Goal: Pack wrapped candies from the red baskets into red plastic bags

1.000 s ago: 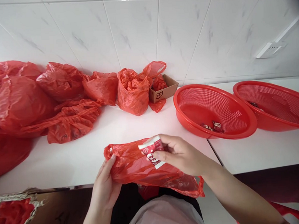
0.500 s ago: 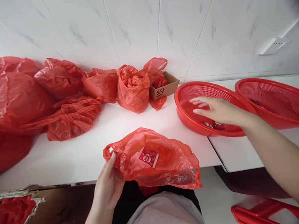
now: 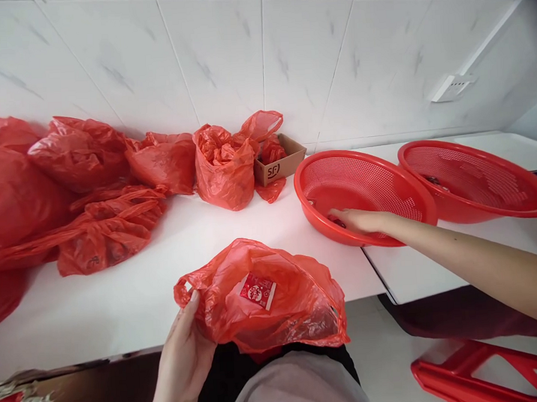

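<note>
My left hand grips the left handle side of a red plastic bag, thumb over its edge. The bag's mouth gapes upward at the table's front edge, and a red-and-white printed packet lies inside. Over on the right, my right hand is down in a red perforated plastic basket. Its fingers are closed at a small dark-red packet near the basket's bottom; the fingertips are partly hidden. Another small item rests by the basket's left wall.
Several filled red bags stand along the tiled wall, beside a small cardboard box. A second red basket sits farther right. Below are a red plastic stool and a large carton at lower left. A wall socket is at upper right.
My right hand has lowered from above the basket to its bottom, its fingers closing at a small packet. My left hand still holds the bag. The view has shifted slightly right.
</note>
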{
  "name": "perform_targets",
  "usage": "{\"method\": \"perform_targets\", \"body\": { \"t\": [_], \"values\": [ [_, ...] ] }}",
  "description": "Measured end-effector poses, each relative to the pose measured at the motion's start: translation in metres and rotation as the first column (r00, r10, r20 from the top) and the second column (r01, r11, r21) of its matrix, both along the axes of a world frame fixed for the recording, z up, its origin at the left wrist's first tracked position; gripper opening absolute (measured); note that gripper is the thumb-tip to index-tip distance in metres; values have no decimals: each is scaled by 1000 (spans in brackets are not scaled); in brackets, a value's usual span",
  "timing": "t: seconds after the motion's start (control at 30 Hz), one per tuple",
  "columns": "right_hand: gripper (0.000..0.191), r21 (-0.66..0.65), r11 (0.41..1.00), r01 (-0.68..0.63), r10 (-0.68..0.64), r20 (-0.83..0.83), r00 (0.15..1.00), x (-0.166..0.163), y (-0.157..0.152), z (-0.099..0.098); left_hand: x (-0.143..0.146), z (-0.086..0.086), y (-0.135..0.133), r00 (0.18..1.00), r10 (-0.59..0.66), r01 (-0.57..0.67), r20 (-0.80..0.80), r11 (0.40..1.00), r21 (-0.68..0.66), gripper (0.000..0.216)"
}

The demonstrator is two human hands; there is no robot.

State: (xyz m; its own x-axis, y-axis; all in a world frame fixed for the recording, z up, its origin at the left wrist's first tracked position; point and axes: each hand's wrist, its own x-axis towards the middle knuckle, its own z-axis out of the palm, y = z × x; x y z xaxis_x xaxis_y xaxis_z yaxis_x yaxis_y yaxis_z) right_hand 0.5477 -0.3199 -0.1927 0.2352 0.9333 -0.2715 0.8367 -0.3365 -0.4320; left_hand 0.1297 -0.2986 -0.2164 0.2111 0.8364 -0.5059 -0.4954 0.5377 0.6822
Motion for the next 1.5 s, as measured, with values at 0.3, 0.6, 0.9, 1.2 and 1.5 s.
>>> {"method": "perform_targets", "body": {
  "t": [0.3, 0.6, 0.9, 1.2, 1.5],
  "values": [
    [22, -174, 984, 26, -72, -263, 962, 6, 34, 14, -4, 5, -2, 999, 37, -38, -36, 999, -31, 24],
    [43, 303, 935, 185, 171, -841, 513, -78, 3, 69, 3, 5, 1, 1000, 21, -21, 3, 999, -28, 23],
    [36, 265, 946, -185, 316, -875, 367, -180, -16, 31, 34, 23, 1, 995, -21, 15, 98, 998, 63, 27],
    [65, 236, 945, -224, 326, -661, 676, -162, 13, -6, 24, 15, 2, 997, 15, -17, 82, 1000, 24, 22],
    [40, 343, 920, -187, 391, -790, 472, -149, 0, 20, 22, 16, 5, 996, 30, -30, 87, 1000, -5, 21]
  ]
}}
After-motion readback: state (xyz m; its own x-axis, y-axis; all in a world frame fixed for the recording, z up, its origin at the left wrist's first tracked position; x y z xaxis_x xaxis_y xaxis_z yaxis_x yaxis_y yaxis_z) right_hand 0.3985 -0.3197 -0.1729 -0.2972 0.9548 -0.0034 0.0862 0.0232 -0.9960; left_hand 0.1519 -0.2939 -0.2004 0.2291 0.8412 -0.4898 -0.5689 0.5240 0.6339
